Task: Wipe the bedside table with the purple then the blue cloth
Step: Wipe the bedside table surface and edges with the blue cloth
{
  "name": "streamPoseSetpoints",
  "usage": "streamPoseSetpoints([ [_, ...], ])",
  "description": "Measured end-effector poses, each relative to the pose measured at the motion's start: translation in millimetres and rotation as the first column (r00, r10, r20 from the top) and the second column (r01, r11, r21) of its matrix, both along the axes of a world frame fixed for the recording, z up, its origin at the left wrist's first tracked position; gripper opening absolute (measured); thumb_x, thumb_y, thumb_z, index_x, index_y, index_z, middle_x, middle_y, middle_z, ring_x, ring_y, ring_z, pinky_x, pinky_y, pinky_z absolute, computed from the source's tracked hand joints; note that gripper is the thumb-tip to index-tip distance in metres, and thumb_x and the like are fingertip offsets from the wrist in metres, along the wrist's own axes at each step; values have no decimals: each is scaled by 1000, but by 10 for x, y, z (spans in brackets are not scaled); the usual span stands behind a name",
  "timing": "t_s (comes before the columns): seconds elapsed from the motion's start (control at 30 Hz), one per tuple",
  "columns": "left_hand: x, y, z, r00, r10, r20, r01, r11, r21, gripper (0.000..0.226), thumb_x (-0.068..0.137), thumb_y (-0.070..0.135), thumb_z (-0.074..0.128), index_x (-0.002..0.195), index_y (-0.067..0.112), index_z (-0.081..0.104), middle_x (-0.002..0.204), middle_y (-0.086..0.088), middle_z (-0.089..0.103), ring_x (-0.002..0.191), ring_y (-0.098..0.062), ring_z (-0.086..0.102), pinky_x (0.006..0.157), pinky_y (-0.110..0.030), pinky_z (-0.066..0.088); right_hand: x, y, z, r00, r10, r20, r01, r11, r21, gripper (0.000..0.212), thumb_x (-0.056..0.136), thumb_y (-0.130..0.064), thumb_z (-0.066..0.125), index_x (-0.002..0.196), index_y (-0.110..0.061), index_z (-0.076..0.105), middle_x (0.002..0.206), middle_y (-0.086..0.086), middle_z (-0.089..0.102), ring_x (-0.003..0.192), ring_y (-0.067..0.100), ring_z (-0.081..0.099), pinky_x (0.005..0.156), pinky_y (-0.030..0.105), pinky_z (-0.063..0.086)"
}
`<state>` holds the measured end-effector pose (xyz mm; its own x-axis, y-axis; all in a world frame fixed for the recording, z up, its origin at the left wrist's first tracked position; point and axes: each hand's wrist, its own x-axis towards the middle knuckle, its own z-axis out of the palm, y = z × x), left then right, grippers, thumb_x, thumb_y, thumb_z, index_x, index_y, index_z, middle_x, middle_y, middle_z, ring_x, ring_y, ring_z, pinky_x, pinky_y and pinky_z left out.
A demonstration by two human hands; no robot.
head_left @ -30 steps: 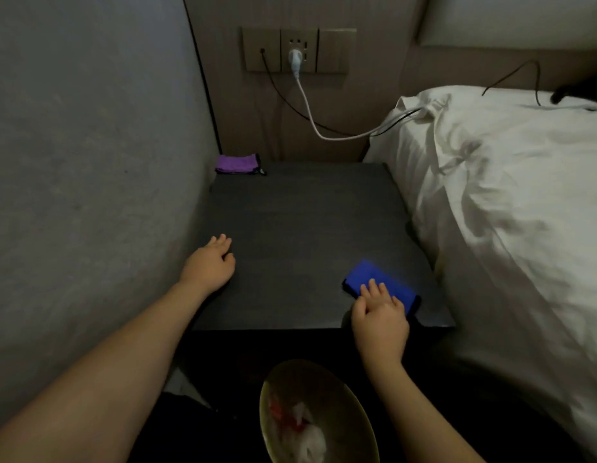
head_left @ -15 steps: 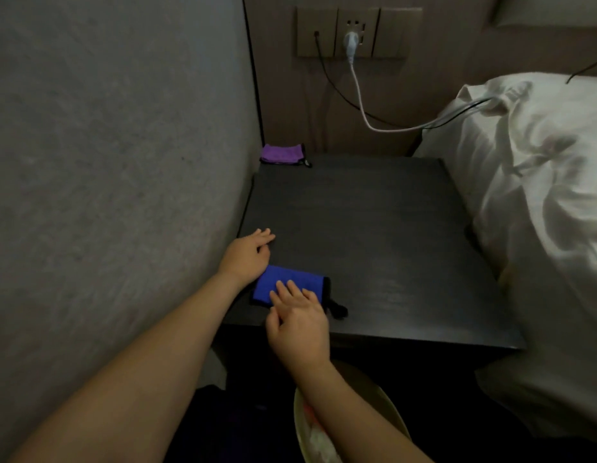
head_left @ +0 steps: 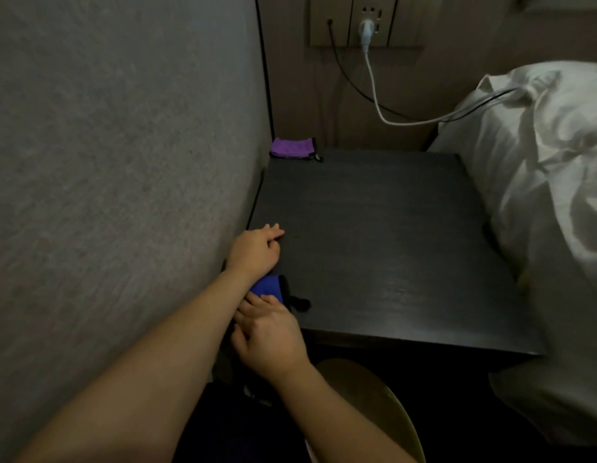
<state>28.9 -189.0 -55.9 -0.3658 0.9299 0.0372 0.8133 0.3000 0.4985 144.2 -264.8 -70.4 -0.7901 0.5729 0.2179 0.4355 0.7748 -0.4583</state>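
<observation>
The dark bedside table (head_left: 384,242) stands between a grey wall and a bed. A folded purple cloth (head_left: 292,147) lies at its back left corner. The blue cloth (head_left: 268,287) sits at the front left corner, mostly hidden under my left wrist. My right hand (head_left: 268,332) presses on the blue cloth with straight fingers. My left hand (head_left: 255,250) rests flat on the table's left edge, fingers relaxed, holding nothing.
A white duvet (head_left: 537,182) borders the table on the right. A white cable (head_left: 377,91) and a black one run from the wall socket (head_left: 364,23) to the bed. A round bin (head_left: 374,412) stands below the table's front edge.
My right hand has slid the blue cloth from the front right across the front edge to the front left corner, under my left wrist. My left hand has stayed put.
</observation>
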Motion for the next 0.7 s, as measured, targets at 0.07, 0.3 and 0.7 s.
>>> streamPoseSetpoints([
  [0.07,38,-15,-25,1000,5,21,-5,1000,18,40,87,7,44,125,13,55,140,-1,49,135,-12,38,112,-24,26,92,6,-8,999,23,-38,-23,1000,16,38,72,-25,42,93,-17,74,101,-3,73,101,14,64,81,26,48],
  [0.3,112,-51,7,997,16,78,-18,999,31,43,87,4,44,129,10,50,144,-5,44,138,-15,32,114,-26,22,502,57,-19,999,-21,-28,23,997,69,39,71,-34,41,91,-29,75,104,-14,73,101,3,66,87,24,52],
  [0.7,142,-55,-157,999,33,-4,-32,993,109,42,83,-2,46,124,3,55,139,-14,48,135,-24,39,114,-33,27,2128,379,-28,905,-425,21,423,904,69,36,72,-30,45,89,-24,77,100,-9,75,98,7,69,83,28,54],
])
